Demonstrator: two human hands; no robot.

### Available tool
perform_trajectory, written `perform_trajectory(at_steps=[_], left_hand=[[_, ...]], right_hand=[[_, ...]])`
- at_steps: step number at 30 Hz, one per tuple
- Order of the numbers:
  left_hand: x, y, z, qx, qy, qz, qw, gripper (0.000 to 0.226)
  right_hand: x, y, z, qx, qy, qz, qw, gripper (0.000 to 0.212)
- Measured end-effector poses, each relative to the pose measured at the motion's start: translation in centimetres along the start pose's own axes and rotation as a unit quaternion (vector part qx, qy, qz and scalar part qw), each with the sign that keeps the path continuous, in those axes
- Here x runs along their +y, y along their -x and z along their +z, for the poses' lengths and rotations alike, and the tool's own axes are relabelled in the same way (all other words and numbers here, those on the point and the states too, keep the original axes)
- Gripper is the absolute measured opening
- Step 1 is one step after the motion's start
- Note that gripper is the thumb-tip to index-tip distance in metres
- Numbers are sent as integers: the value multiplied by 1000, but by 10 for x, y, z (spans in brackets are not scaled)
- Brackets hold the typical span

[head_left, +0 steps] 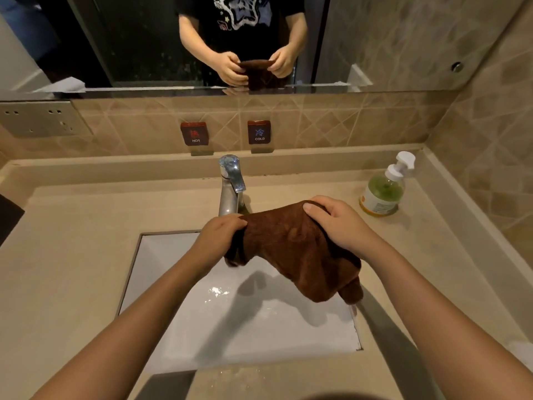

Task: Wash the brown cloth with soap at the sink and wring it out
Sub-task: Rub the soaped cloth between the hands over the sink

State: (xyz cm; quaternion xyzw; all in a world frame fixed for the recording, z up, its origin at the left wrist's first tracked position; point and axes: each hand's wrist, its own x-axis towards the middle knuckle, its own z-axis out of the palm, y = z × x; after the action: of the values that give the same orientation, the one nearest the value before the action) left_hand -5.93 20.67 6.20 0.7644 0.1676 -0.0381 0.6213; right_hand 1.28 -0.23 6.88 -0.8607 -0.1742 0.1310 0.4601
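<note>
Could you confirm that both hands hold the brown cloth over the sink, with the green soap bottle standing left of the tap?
Not quite: the head view shows the green pump soap bottle standing right of the chrome tap. The rest holds.

You face a mirror (115,39) on a beige tiled wall (346,119). Just under the mirror, two dark tags, HOT (194,133) and COLD (259,132), sit side by side on the tiles. Under the mirror's left end you see a grey socket plate (43,118). Lower still runs a beige stone counter (72,241) with a raised back ledge (115,166). Right of the mirror, a side wall (504,140) carries the same tiles. A small metal stud (456,66) sits near the mirror's lower right corner. The light is warm and dim.
</note>
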Motion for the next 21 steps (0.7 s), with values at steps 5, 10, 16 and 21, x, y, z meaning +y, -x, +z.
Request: perform_trajectory(at_steps=[5, 10, 16, 21], left_hand=[[18, -2, 28, 45, 192, -93, 976, 29], [23, 7, 60, 28, 265, -88, 960, 55], [29, 5, 53, 58, 244, -72, 965, 44], [24, 7, 50, 55, 297, -110, 947, 33]], right_hand=[[-24, 18, 19, 149, 130, -30, 980, 28], [-54, 34, 74, 197, 131, -53, 970, 39], [-50, 14, 75, 245, 13, 4, 969, 47], [-58, 21, 88, 229, 51, -45, 971, 47]])
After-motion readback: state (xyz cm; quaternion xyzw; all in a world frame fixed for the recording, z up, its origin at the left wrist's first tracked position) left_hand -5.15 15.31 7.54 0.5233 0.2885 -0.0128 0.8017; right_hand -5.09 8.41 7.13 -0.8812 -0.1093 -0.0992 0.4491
